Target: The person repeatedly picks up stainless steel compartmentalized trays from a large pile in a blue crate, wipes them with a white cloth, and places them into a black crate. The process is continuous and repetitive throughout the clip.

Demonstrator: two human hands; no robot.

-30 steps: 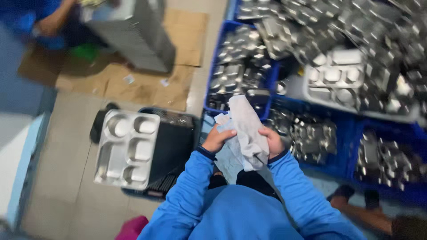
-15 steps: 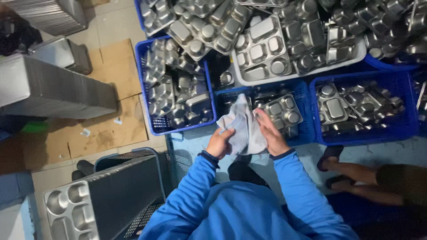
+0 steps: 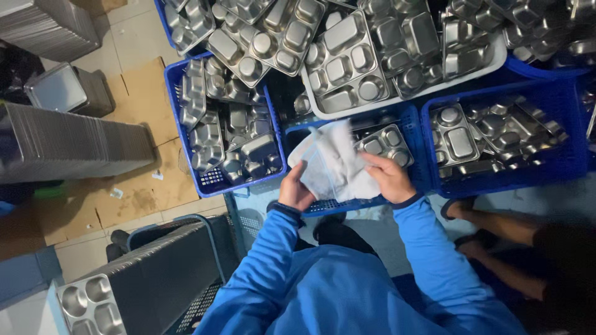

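Observation:
Both of my hands hold a crumpled white-grey cloth (image 3: 335, 164) in front of my chest. My left hand (image 3: 293, 191) grips its lower left edge, and my right hand (image 3: 388, 177) pinches its right side. I wear blue sleeves. The cloth hangs over a blue plastic crate (image 3: 347, 205) that holds steel compartment trays (image 3: 388, 144). The crate's near rim lies just under my hands.
More blue crates of steel trays stand at left (image 3: 180, 167) and right (image 3: 559, 170), and a white tub (image 3: 323, 111) behind. A tall stack of trays (image 3: 93, 304) lies at lower left, another stack (image 3: 68, 146) on cardboard. Another person's sandalled feet (image 3: 462, 208) are at right.
The view has swung from the floor and tray stack to the crates. My hands have spread the cloth wider, and my right hand has shifted to its right edge.

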